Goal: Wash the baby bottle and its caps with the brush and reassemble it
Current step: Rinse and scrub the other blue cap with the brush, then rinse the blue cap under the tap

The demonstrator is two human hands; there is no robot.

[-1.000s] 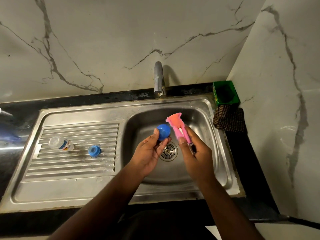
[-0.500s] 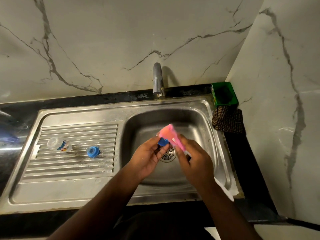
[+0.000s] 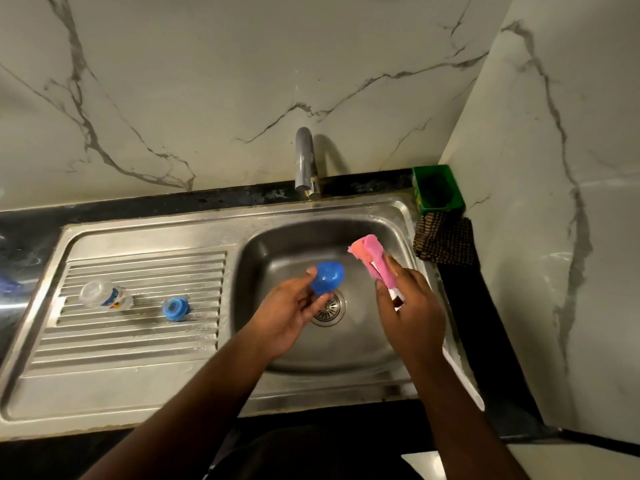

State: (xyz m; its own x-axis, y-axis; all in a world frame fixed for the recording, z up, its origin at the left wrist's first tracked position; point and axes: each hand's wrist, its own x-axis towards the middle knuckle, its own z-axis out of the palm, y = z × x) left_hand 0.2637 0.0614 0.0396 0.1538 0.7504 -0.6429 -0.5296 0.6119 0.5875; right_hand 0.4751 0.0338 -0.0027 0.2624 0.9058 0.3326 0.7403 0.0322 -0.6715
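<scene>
Over the sink basin (image 3: 277, 348), my left hand (image 3: 291, 313) pinches a blue dome cap (image 3: 327, 277) between thumb and fingers. My right hand (image 3: 408, 306) grips the brush by its white handle, and its pink sponge head (image 3: 374, 259) points up and away, a short gap to the right of the cap. The clear baby bottle (image 3: 104, 294) lies on its side on the ribbed drainboard (image 3: 138, 341) at the left. A blue ring cap (image 3: 176, 309) sits on the drainboard to the bottle's right.
The tap (image 3: 304, 161) stands behind the basin, with no water running. A green box (image 3: 438, 188) and a dark checked cloth (image 3: 445, 240) sit at the right corner by the marble side wall. The drain (image 3: 329, 308) is below the cap.
The pink sponge head was pressed against the blue cap half a second ago; now the right hand has pulled it away to the right and the cap is exposed again.
</scene>
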